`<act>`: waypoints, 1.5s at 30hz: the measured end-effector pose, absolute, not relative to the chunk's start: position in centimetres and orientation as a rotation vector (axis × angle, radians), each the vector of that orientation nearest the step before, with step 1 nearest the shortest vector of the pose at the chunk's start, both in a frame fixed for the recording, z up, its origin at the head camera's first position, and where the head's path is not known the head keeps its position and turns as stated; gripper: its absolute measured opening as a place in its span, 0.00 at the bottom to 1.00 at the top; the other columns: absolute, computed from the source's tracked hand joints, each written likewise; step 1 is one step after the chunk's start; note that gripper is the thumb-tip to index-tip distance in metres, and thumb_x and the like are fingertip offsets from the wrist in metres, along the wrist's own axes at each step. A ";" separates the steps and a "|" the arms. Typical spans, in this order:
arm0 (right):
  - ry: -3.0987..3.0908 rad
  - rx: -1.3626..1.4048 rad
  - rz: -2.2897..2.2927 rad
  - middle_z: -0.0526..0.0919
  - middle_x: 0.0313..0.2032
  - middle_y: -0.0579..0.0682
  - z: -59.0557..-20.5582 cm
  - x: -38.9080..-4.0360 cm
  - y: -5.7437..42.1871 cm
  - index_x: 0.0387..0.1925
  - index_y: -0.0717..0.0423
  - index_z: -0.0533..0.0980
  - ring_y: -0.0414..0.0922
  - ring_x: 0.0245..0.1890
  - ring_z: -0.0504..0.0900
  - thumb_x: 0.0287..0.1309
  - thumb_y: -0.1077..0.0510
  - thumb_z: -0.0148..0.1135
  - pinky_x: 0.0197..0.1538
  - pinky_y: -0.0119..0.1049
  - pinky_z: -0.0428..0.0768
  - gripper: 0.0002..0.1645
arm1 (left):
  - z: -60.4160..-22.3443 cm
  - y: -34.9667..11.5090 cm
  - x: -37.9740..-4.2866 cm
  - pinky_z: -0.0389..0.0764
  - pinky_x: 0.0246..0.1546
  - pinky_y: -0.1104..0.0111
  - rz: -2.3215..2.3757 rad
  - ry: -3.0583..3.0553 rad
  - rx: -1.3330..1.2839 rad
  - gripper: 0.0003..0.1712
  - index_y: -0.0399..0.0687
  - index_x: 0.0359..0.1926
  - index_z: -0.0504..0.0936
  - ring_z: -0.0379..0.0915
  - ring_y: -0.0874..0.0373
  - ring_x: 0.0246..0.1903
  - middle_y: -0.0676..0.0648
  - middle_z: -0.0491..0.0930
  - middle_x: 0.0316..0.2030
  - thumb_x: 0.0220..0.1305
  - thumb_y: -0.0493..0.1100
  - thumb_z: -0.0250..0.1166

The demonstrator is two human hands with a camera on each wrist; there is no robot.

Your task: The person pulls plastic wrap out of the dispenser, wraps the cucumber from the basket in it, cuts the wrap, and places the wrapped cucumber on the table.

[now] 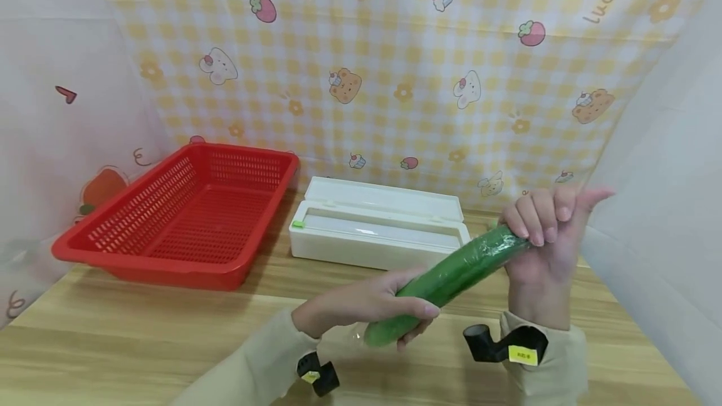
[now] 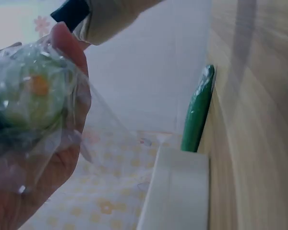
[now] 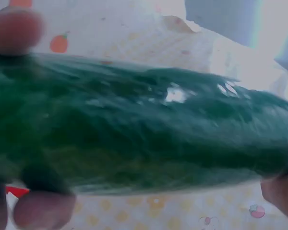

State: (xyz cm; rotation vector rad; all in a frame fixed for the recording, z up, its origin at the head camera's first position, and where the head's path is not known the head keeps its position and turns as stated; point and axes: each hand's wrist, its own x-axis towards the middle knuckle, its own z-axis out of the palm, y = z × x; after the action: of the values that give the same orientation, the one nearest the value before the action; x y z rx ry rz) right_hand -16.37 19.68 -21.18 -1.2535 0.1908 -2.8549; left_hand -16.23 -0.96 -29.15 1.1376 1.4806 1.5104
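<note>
A green cucumber (image 1: 451, 271) is held slanted above the table, its upper end to the right. Clear cling film (image 2: 103, 124) wraps it, shiny along its length and hanging loose past the lower end. My left hand (image 1: 369, 296) grips the lower part, thumb across the near side. At the upper end, the fingers of my right hand (image 1: 544, 237) curl over the cucumber while the thumb sticks out to the right. In the right wrist view the wrapped cucumber fills the middle, with fingertips at its left side.
Behind the hands stands a white cling film dispenser box (image 1: 366, 252), lid raised. A red plastic basket (image 1: 237, 274) sits at the left on the wooden table (image 1: 169, 331). A second cucumber (image 2: 198, 112) lies beyond the box's end. A patterned cloth (image 1: 395, 49) hangs behind.
</note>
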 end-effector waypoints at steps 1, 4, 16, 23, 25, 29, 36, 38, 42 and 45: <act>0.144 -1.295 -2.804 0.56 0.06 0.48 -21.3 -16.5 19.8 0.11 0.60 0.59 0.42 0.07 0.56 0.58 0.25 0.28 0.16 0.31 0.57 0.45 | -29.2 -1.0 -16.2 0.78 0.22 0.69 1.504 1.441 1.129 0.14 0.37 0.49 0.62 0.71 0.62 0.19 0.49 0.72 0.23 0.68 0.42 0.50; 0.026 -1.337 -2.715 0.54 0.07 0.46 -21.5 -16.5 20.0 0.09 0.55 0.54 0.41 0.07 0.53 0.57 0.23 0.27 0.16 0.32 0.56 0.43 | -29.5 -0.9 -16.2 0.78 0.23 0.72 1.490 1.343 1.078 0.14 0.34 0.51 0.62 0.71 0.63 0.20 0.50 0.72 0.24 0.69 0.39 0.48; 0.226 -0.799 -3.301 0.54 0.04 0.49 -21.5 -15.4 21.8 0.08 0.56 0.54 0.44 0.04 0.54 0.66 0.34 0.35 0.11 0.35 0.58 0.39 | -30.3 -0.2 -15.9 0.68 0.13 0.75 1.554 1.976 0.856 0.18 0.52 0.46 0.72 0.65 0.63 0.14 0.51 0.73 0.22 0.53 0.44 0.66; 0.305 -0.444 -3.486 0.56 0.05 0.50 -21.3 -15.0 21.7 0.09 0.55 0.56 0.45 0.05 0.57 0.63 0.34 0.41 0.13 0.36 0.59 0.37 | -31.2 0.2 -16.2 0.68 0.19 0.79 1.328 2.806 1.175 0.23 0.45 0.46 0.68 0.65 0.65 0.20 0.51 0.73 0.29 0.49 0.34 0.67; 0.337 -0.405 -3.515 0.57 0.04 0.50 -21.3 -15.0 21.6 0.08 0.56 0.57 0.45 0.05 0.58 0.63 0.35 0.41 0.13 0.35 0.61 0.37 | -31.5 0.2 -16.3 0.65 0.18 0.82 1.185 3.049 1.290 0.22 0.43 0.43 0.67 0.64 0.66 0.19 0.51 0.72 0.28 0.49 0.34 0.68; 0.383 -0.399 -3.522 0.57 0.05 0.50 -21.1 -14.9 21.3 0.08 0.56 0.57 0.45 0.05 0.59 0.63 0.36 0.42 0.14 0.35 0.62 0.37 | -31.8 -0.2 -16.6 0.61 0.15 0.83 1.048 3.201 1.359 0.20 0.43 0.39 0.67 0.62 0.67 0.15 0.53 0.71 0.23 0.50 0.37 0.69; 0.612 -0.845 -3.342 0.53 0.05 0.48 -20.7 -14.4 20.7 0.09 0.53 0.50 0.43 0.05 0.55 0.67 0.37 0.35 0.13 0.35 0.58 0.35 | -31.9 -0.9 -17.3 0.69 0.18 0.78 1.391 2.529 1.111 0.20 0.46 0.41 0.67 0.64 0.65 0.20 0.51 0.71 0.26 0.47 0.31 0.65; 0.639 -1.061 -3.217 0.52 0.05 0.47 -20.7 -14.2 20.7 0.08 0.53 0.49 0.43 0.05 0.55 0.68 0.37 0.30 0.12 0.34 0.56 0.37 | -31.9 -1.1 -17.3 0.70 0.20 0.75 1.387 2.348 1.036 0.22 0.48 0.41 0.68 0.65 0.65 0.22 0.51 0.71 0.28 0.44 0.32 0.65; 0.541 -1.525 -2.850 0.50 0.06 0.45 -20.7 -14.2 20.8 0.08 0.52 0.48 0.40 0.05 0.53 0.66 0.33 0.16 0.13 0.32 0.55 0.39 | -31.5 -1.9 -17.3 0.64 0.14 0.74 1.334 1.936 0.946 0.30 0.56 0.49 0.69 0.61 0.65 0.16 0.51 0.69 0.26 0.41 0.32 0.63; 0.431 -1.774 -2.582 0.50 0.07 0.42 -20.7 -14.5 20.5 0.09 0.50 0.48 0.39 0.07 0.52 0.61 0.29 0.08 0.14 0.31 0.57 0.40 | -31.2 -2.5 -17.5 0.56 0.10 0.74 1.302 1.658 0.890 0.35 0.59 0.52 0.67 0.55 0.65 0.11 0.51 0.66 0.20 0.40 0.29 0.60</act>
State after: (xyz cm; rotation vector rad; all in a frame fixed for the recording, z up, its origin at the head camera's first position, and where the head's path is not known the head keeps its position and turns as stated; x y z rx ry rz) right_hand -14.45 20.51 -20.73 -1.7743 0.4308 -2.5822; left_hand -17.45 -2.47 -31.15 0.8895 1.6582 1.3016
